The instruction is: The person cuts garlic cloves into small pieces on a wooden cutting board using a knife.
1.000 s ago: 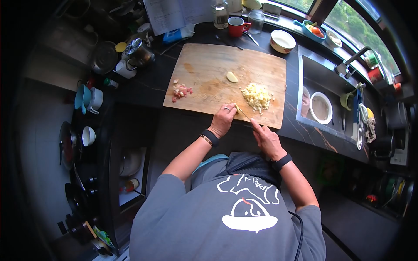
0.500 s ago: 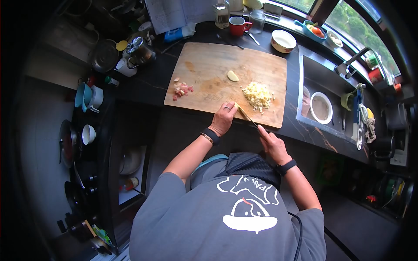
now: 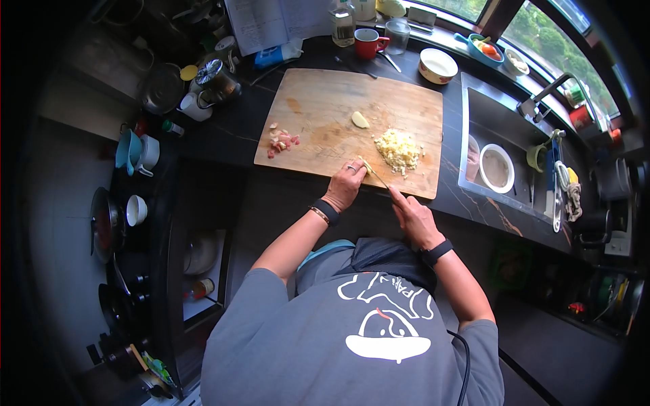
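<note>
Near the front edge of a wooden cutting board [image 3: 325, 95], my left hand [image 3: 347, 183] has its fingers bent down on a small pale yellow piece of food [image 3: 366, 164]. My right hand [image 3: 416, 220] grips a knife [image 3: 379, 178], its blade angled toward that piece, beside my left fingertips. A heap of finely diced pale yellow food [image 3: 398, 151] lies just beyond the blade to the right. One larger pale chunk [image 3: 360, 120] rests mid-board. On the board's left are several small pink and whitish pieces [image 3: 282, 141]. My left fingers partly hide the piece they hold.
At the right is a sink [image 3: 467, 108] with a white-rimmed round container [image 3: 496, 169] in it. Behind the board stand a red mug [image 3: 369, 46], a glass jar [image 3: 397, 37] and a white bowl [image 3: 439, 65]. A metal pot [image 3: 218, 82] is at the back left.
My right hand has shifted left and slightly up with the knife, closer to my left hand. The left hand stays almost in place. The whole view has drifted slightly.
</note>
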`<state>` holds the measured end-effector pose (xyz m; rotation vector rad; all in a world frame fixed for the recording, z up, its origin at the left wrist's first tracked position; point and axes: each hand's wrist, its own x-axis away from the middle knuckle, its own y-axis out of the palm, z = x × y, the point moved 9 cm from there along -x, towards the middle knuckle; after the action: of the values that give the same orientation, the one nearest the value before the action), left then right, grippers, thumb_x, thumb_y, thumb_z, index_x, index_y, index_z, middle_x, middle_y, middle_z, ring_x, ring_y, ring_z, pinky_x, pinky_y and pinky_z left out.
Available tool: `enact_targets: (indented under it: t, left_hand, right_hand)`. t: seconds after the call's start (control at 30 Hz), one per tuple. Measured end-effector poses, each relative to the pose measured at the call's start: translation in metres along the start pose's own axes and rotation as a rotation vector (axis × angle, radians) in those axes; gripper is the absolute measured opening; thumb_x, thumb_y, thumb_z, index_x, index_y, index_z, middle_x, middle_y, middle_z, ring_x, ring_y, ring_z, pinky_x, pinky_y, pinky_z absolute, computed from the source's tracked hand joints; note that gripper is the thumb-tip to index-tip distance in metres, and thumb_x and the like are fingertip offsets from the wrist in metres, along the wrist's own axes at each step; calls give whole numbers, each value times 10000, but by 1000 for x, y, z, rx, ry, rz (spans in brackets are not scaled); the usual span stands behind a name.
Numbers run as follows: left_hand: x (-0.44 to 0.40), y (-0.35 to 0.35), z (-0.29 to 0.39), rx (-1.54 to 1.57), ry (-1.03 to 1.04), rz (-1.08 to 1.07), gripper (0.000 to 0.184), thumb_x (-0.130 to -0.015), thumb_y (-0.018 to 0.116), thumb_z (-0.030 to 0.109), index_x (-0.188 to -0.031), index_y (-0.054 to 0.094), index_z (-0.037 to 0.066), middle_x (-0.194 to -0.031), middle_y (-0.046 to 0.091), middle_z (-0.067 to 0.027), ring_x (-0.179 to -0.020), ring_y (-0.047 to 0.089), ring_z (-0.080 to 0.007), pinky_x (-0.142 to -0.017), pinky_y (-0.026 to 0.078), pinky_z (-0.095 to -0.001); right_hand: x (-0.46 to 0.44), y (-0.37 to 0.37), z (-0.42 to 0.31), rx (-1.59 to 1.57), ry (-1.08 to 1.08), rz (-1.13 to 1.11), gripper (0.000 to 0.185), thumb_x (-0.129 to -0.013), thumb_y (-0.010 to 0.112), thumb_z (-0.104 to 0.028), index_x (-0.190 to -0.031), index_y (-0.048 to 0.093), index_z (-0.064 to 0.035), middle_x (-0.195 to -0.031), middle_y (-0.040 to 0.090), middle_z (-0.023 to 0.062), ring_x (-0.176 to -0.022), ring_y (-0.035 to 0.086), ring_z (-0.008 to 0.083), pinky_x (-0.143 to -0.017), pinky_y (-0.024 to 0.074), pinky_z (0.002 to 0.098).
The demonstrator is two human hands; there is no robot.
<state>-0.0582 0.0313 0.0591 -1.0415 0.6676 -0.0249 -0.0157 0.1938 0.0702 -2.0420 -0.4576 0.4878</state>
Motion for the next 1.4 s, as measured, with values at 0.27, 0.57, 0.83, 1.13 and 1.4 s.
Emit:
enact_targets:
  t: [0.27,0.57,0.83,1.13,1.4]
  left_hand:
    - [1,-2,1,12,0,41,201,-814,598,-2,-1010,634,27,-1088,639,-121,-975,637,-292,-849,536,-365]
    - [3,-2,-4,-19,16,46,225,-821,606,3,-1040,650,31,-1058,661,-114,-967,654,-278,-838,541,-349]
    - [5,-4,-3,-5,19,58,215,-825,603,7,-1031,662,34,-1071,678,-109,-957,673,-274,-814,557,-345]
    - [4,-6,-2,8,3,76,213,-824,596,3,-1024,661,35,-1080,674,-106,-958,671,-273,-817,557,-351]
    - [6,-3,-2,3,-7,50,223,-820,573,17,-1031,642,20,-1119,654,-119,-978,647,-277,-834,545,-345]
  right_hand:
    - [-12,25,10,21,-32,68,532,-960,581,-218,-1464,410,-223,-766,582,165,-590,617,359,-533,512,455]
    - [44,-9,20,2,21,-45,598,-915,632,-132,-1464,424,-243,-731,533,131,-578,584,332,-534,489,445]
    - [18,-14,3,-70,-16,47,560,-937,608,-159,-1460,417,-225,-750,556,145,-617,604,351,-556,507,454]
    - [-8,7,-1,-4,3,-9,522,-963,578,-205,-1458,414,-220,-767,577,172,-605,610,370,-553,508,463]
    - [-4,20,10,-26,20,1,573,-941,604,-167,-1475,404,-235,-752,563,155,-615,604,352,-564,499,452]
